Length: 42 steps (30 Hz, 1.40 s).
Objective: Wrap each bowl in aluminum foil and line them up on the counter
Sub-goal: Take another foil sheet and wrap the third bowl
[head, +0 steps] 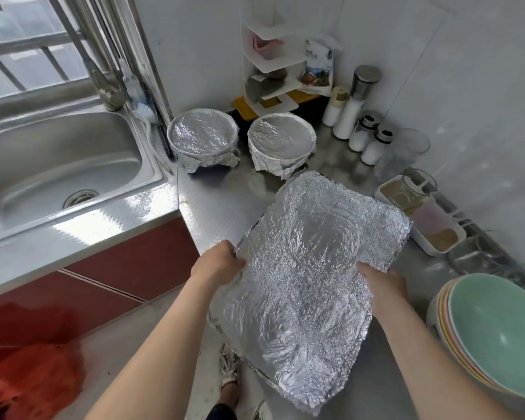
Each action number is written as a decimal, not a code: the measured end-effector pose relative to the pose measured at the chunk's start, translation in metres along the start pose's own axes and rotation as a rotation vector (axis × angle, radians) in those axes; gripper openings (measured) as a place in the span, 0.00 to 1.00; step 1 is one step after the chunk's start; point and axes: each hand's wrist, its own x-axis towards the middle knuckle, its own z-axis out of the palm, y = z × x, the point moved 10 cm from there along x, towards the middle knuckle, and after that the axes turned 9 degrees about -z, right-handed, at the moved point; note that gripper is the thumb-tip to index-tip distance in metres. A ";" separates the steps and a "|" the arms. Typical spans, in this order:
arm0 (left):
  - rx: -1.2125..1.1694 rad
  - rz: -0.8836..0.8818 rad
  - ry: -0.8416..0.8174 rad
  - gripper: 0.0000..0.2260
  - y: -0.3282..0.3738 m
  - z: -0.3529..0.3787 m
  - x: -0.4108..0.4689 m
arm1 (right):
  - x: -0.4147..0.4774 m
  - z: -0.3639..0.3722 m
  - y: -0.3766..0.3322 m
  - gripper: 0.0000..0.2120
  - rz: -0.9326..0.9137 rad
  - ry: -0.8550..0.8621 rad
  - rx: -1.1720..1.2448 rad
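A person's left hand [222, 262] curls around the left edge of a crinkled foil sheet [309, 268], while the right hand [384, 283] grips its right side, fingertips partly hidden by the foil. The sheet is held over the steel counter [219, 207], a round shape showing through its middle. Beyond it, the first wrapped bowl [203, 137] stands beside the sink [58, 165], the second wrapped bowl [281, 140] near it. A stack of unwrapped bowls [491, 328] sits at right.
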 end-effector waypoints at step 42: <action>-0.843 -0.014 0.395 0.13 -0.066 -0.042 -0.012 | -0.073 0.132 -0.082 0.32 -0.931 -0.637 -1.110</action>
